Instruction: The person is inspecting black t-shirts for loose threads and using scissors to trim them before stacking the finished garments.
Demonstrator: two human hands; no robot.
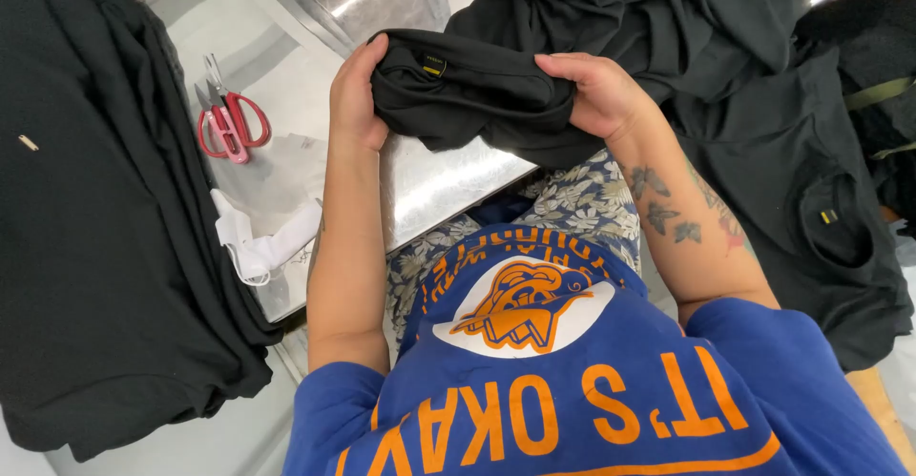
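Observation:
My left hand (355,94) and my right hand (599,90) both grip a bunched black garment (472,94) above the edge of a shiny metal table (439,185). A small yellow tag (434,64) shows on the cloth near my left fingers. The garment trails back into a heap of black cloth (658,9) on the table behind it.
A tall stack of black garments (95,228) lies at the left. Red-handled scissors (227,123) and a crumpled white mask or cloth (262,242) sit on the table beside it. More black garments (811,190) lie at the right, one with a yellow tag.

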